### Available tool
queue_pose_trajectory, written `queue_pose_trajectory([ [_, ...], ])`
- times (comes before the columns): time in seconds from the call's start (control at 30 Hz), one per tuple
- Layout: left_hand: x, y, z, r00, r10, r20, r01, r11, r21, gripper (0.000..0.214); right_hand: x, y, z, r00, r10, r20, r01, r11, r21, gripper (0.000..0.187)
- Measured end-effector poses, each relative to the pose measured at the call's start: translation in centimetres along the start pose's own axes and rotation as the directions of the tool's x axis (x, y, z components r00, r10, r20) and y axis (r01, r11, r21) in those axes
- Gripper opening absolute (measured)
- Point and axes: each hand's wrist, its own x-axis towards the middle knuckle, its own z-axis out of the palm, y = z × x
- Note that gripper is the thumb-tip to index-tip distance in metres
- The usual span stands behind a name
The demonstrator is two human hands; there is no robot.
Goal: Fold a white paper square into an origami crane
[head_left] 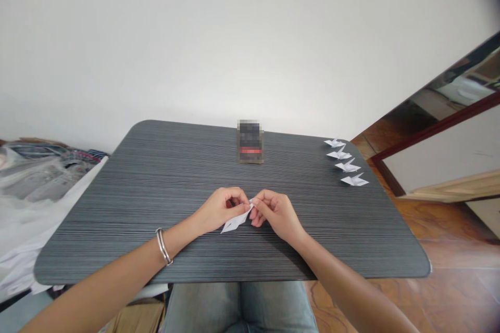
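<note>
A small piece of folded white paper (235, 222) is pinched between both hands above the near middle of the dark table. My left hand (223, 208) grips it with thumb and fingers from the left; a pointed end sticks out below that hand. My right hand (275, 212) pinches the upper right end with thumb and forefinger, its other fingers curled beneath. The fingertips of the two hands almost meet and hide part of the paper. Several white origami cranes (347, 166) stand in a row along the table's right side.
A dark box-shaped item with a red band (250, 141), blurred out, stands at the table's back edge by the white wall (250, 36). The grey striped table (156, 166) has rounded corners. Clothes and plastic wrapping (42, 177) are piled at left. A mirror-like panel (449, 93) leans at right.
</note>
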Motion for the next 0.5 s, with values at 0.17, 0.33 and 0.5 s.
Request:
queue_pose_trajectory([
  [0.17,0.1,-0.23,-0.03,1.0,-0.002,0.019,0.003,0.999,-0.042,0.019,0.07,0.19,-0.05,1.0,-0.024,0.014,0.025,0.999,-0.035,0.029],
  [0.33,0.18,-0.25,-0.1,0.999,0.044,0.024,-0.043,0.998,-0.044,0.018,-0.04,0.22,0.18,0.999,-0.036,0.016,0.037,0.997,-0.073,0.029],
  [0.5,-0.03,0.35,-0.14,0.997,0.076,-0.015,-0.076,0.996,0.05,0.017,-0.13,0.0,0.13,0.998,-0.059,-0.001,0.059,0.996,-0.063,0.031],
])
